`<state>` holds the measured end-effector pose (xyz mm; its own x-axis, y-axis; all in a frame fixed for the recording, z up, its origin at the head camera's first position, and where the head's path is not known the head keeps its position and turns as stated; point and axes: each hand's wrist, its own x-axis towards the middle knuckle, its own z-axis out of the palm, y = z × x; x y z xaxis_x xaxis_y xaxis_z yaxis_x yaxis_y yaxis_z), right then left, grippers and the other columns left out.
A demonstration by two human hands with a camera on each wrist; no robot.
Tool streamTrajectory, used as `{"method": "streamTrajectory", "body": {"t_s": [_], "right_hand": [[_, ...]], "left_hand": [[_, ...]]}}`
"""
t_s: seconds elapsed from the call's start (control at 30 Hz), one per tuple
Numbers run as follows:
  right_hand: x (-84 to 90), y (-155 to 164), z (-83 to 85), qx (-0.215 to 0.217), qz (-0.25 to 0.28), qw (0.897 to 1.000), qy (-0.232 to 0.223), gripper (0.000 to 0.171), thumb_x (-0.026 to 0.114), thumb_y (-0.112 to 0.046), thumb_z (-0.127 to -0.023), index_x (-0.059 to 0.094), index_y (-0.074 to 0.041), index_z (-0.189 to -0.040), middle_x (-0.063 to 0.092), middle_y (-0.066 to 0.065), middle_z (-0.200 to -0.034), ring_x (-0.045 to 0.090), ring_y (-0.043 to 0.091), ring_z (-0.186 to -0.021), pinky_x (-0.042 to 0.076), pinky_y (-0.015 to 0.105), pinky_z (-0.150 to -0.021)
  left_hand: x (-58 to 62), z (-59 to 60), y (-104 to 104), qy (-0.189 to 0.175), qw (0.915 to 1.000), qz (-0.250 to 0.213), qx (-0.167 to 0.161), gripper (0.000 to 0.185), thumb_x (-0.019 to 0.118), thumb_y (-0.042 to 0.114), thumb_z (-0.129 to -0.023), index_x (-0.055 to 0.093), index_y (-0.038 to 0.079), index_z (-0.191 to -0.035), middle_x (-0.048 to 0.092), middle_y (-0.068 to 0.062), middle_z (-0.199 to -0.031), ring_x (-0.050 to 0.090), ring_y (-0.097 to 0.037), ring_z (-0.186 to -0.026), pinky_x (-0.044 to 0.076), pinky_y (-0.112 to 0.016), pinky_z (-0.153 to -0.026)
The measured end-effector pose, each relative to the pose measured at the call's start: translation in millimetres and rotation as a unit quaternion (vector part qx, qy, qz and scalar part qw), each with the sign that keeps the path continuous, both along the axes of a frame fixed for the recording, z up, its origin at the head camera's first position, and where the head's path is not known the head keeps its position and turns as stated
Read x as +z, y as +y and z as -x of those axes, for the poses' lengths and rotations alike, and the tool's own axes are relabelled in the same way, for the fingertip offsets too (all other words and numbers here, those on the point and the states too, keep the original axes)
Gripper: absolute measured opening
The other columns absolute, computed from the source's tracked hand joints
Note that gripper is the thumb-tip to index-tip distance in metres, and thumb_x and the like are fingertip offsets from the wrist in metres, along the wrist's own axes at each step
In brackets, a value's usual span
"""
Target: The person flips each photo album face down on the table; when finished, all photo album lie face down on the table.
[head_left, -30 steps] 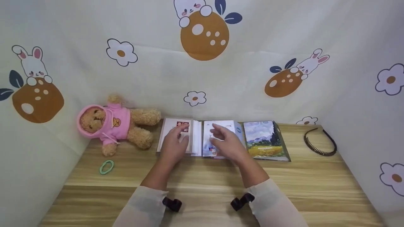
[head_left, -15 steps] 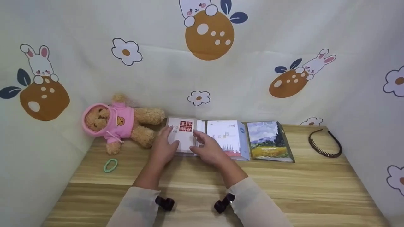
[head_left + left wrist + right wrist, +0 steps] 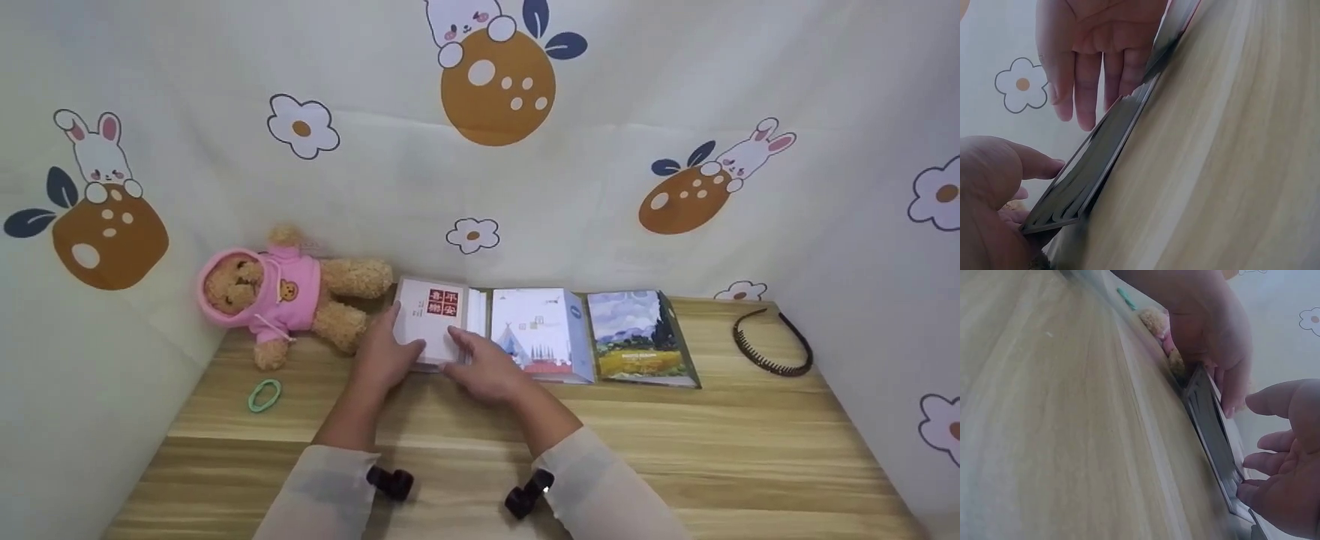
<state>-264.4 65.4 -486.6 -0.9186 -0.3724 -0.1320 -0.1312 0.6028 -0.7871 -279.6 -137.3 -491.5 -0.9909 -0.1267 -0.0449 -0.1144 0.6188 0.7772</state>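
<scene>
A thick white book [image 3: 425, 322] with a red square of characters on its cover lies flat near the back edge of the table. My left hand [image 3: 383, 352] holds its left side, the thumb on the cover. In the left wrist view, the left hand [image 3: 988, 185] has its other fingers round the book's near side. At the right edge of the book my right hand [image 3: 486, 369] stays close, fingers loosely extended. The right wrist view shows the right hand [image 3: 1292, 461] with its lower fingertips touching the book's [image 3: 1213, 422] corner.
A light blue and white book [image 3: 534, 330] and a book with a landscape painting [image 3: 637, 337] lie to the right. A teddy bear in a pink hoodie [image 3: 292, 292] and a green hair tie [image 3: 264, 395] are on the left. A dark headband [image 3: 772, 349] lies far right.
Both hands moved left from above the books to the white book's sides. The left hand took hold of its left edge; the right hand came down at its lower right.
</scene>
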Motion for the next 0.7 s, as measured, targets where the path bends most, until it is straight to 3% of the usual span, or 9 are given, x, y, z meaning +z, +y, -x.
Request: {"method": "streamTrajectory", "body": {"t_s": [0.1,0.17,0.37,0.57,0.7], "right_hand": [[2.9,1.3,0.7,-0.003,0.018,1.0,-0.001,0.071,0.067,-0.041,-0.103,0.041,-0.021,-0.166,0.043,0.005,-0.172,0.037,0.028,-0.162,0.029,0.049,-0.135],[6.5,3.3,1.6,-0.005,0.045,0.999,-0.009,0.071,0.067,-0.042,-0.103,0.042,-0.021,-0.166,0.044,0.004,-0.171,0.038,0.027,-0.161,0.031,0.048,-0.134],[21.4,10.3,3.1,-0.001,0.15,0.988,-0.039,0.066,0.065,-0.041,-0.105,0.044,-0.024,-0.165,0.055,0.004,-0.163,0.05,0.027,-0.155,0.04,0.049,-0.129],[32.8,15.8,3.0,-0.004,0.264,0.961,-0.079,0.066,0.063,-0.042,-0.108,0.039,-0.028,-0.167,0.051,0.006,-0.166,0.053,0.031,-0.152,0.047,0.056,-0.122],[36.0,18.5,3.9,-0.037,0.267,0.961,-0.065,0.071,0.063,-0.05,-0.106,0.038,-0.027,-0.167,0.053,0.009,-0.163,0.058,0.034,-0.146,0.052,0.058,-0.116]], "left_hand": [[7.9,-2.8,-0.3,0.016,0.9994,-0.028,0.013,0.081,0.071,0.022,-0.096,0.035,0.01,-0.168,0.034,-0.016,-0.175,0.031,-0.04,-0.163,0.024,-0.055,-0.135],[15.1,-4.5,1.3,0.042,0.9961,-0.075,0.021,0.075,0.069,0.022,-0.096,0.041,0.015,-0.166,0.037,-0.012,-0.174,0.034,-0.035,-0.162,0.028,-0.053,-0.134],[38.1,-14.0,13.3,0.085,0.9658,-0.245,0.012,0.059,0.061,0.02,-0.099,0.055,0.027,-0.157,0.052,0.0,-0.165,0.054,-0.025,-0.147,0.051,-0.046,-0.118],[53.4,-25.4,26.6,0.084,0.9487,-0.304,-0.027,0.053,0.055,0.019,-0.102,0.057,0.023,-0.156,0.058,-0.003,-0.16,0.054,-0.026,-0.148,0.048,-0.051,-0.122],[49.1,-23.8,31.2,0.081,0.9398,-0.326,-0.061,0.059,0.056,0.014,-0.102,0.05,0.015,-0.16,0.049,-0.005,-0.166,0.044,-0.026,-0.157,0.042,-0.05,-0.127]]}}
